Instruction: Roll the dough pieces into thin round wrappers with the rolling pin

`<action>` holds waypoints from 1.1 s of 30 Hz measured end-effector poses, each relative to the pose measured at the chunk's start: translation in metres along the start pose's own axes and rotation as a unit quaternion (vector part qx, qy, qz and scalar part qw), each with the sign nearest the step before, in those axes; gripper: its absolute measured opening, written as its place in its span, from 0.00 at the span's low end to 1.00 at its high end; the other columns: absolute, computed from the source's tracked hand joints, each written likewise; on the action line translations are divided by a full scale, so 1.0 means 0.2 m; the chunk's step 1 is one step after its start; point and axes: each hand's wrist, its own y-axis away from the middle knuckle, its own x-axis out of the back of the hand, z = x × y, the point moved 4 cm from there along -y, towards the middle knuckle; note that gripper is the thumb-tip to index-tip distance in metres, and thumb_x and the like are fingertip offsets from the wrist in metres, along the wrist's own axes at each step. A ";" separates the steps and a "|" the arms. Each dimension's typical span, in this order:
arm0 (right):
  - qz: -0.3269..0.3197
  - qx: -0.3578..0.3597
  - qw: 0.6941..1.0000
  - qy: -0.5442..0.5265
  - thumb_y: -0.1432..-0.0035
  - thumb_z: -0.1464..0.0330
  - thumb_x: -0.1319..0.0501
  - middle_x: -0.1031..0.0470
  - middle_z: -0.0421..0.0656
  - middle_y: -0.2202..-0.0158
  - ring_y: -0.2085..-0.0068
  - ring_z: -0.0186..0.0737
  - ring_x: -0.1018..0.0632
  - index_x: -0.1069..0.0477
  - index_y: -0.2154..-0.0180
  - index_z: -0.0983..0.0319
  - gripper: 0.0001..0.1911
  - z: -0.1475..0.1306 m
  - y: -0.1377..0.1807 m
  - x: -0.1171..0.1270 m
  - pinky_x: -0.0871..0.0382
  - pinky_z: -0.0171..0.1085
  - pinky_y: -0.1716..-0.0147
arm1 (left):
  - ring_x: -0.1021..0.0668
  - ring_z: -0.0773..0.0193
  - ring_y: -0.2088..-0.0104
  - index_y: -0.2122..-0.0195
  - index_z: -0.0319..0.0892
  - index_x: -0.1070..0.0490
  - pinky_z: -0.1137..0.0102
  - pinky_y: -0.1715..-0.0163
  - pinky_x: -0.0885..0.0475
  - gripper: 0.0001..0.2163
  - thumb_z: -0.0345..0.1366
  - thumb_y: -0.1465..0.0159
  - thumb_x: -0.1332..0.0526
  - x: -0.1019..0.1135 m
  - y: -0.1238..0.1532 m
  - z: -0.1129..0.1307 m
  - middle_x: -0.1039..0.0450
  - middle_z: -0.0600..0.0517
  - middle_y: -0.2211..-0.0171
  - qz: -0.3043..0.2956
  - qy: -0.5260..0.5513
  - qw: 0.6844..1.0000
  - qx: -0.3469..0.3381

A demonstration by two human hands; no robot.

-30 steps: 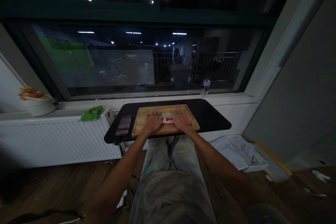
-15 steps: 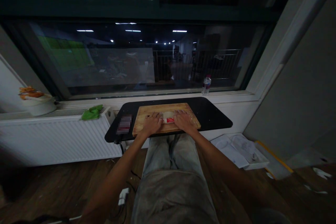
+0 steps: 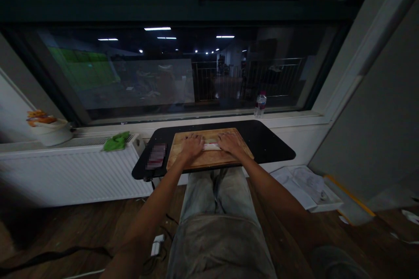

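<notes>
A pale cylinder with a red label, like a rolling pin (image 3: 211, 146), lies crosswise on a wooden cutting board (image 3: 209, 161). My left hand (image 3: 193, 144) is over its left end, palm down, with the fingers curved over the far side. Over the right end is my right hand (image 3: 229, 143), held the same way. Only the middle of the cylinder shows between the hands; both ends are hidden under them. Whether anything lies beneath it I cannot make out.
The board rests on a black table (image 3: 273, 150) against the windowsill. A blurred-out flat item (image 3: 157, 156) lies at its left. A water bottle (image 3: 260, 104) stands on the sill. A green cloth (image 3: 117, 141) and a white tub (image 3: 52, 134) are on the radiator (image 3: 81, 174).
The cylinder has turned, so its red label now shows only as a thin strip along the far upper side. Both hands have shifted slightly away from me. The view has shifted a little.
</notes>
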 end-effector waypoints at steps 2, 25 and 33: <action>0.002 -0.003 1.000 0.000 0.22 0.63 0.47 0.16 0.56 0.39 0.37 0.59 0.19 0.16 0.41 0.64 0.24 0.01 -0.02 0.00 0.30 0.47 0.36 | 0.24 0.43 0.35 0.35 0.42 0.25 0.48 0.33 0.31 0.19 0.43 0.19 0.46 0.00 -0.03 -0.01 0.23 0.37 0.35 -0.003 -0.003 1.000 0.018; 0.045 0.005 0.999 -0.010 0.19 0.62 0.49 0.18 0.54 0.36 0.34 0.56 0.22 0.18 0.38 0.61 0.24 -0.02 0.08 0.03 0.35 0.50 0.31 | 0.23 0.43 0.39 0.39 0.41 0.22 0.48 0.36 0.32 0.20 0.40 0.18 0.51 0.05 0.07 0.06 0.20 0.36 0.40 0.006 -0.022 0.998 0.050; 0.105 0.201 0.955 -0.192 0.26 0.62 0.36 0.21 0.47 0.33 0.30 0.53 0.27 0.17 0.48 0.55 0.11 0.05 0.19 0.08 0.40 0.56 0.27 | 0.21 0.41 0.39 0.39 0.42 0.21 0.47 0.36 0.30 0.22 0.43 0.17 0.52 0.06 0.05 0.06 0.19 0.36 0.40 0.013 0.001 0.998 0.054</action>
